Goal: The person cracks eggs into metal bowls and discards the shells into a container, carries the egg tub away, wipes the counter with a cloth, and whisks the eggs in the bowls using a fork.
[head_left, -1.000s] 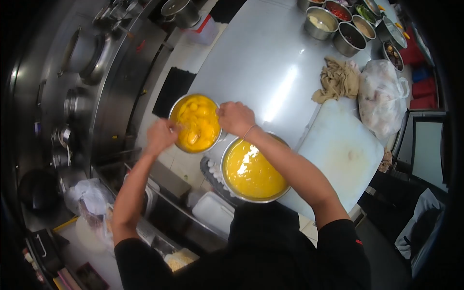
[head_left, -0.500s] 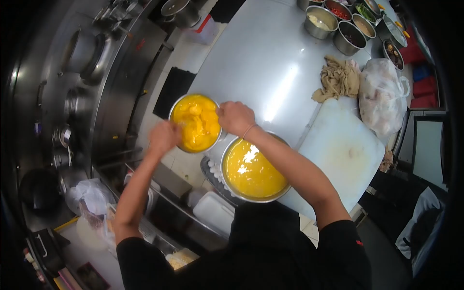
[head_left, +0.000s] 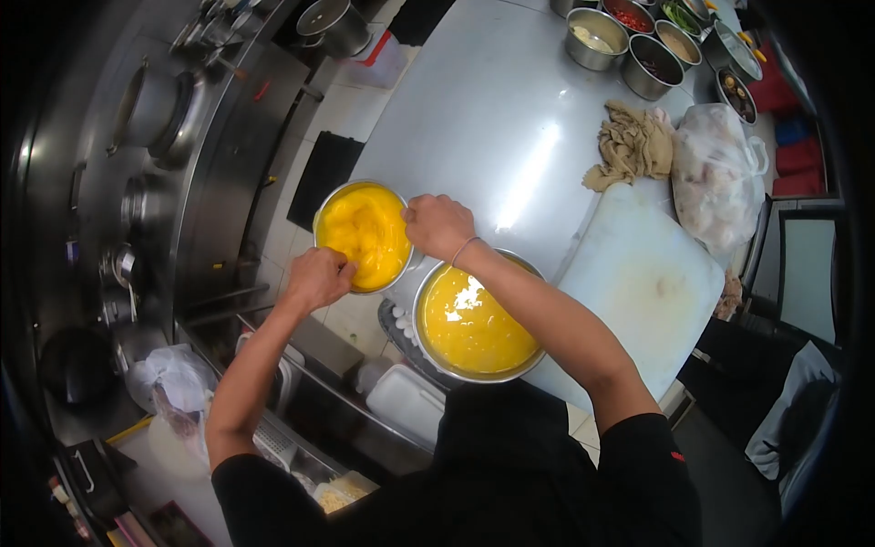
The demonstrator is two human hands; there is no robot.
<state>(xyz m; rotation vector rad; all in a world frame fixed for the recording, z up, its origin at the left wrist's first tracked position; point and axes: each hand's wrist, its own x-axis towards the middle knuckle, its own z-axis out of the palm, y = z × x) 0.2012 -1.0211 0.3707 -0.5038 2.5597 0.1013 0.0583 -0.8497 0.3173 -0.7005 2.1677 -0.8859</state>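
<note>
A metal bowl of bright yellow beaten egg sits at the left edge of the steel table. My right hand is closed on the bowl's right rim. At the lower left rim is my left hand, its fingers curled together at the egg's edge; whatever they hold, if anything, I cannot make out. Swirl marks run through the egg in this bowl. Below my right forearm stands a larger steel bowl of smoother yellow liquid egg, partly covered by that arm.
White eggs sit in a dark tray beside the large bowl. A white cutting board, a brown cloth and a filled plastic bag lie to the right. Several metal containers of ingredients stand at the table's far right.
My left hand has moved slightly down and right, from a blur to a clearer view. The lumpy yolks in the smaller bowl now look more blended and swirled. My right hand stays on the rim.
</note>
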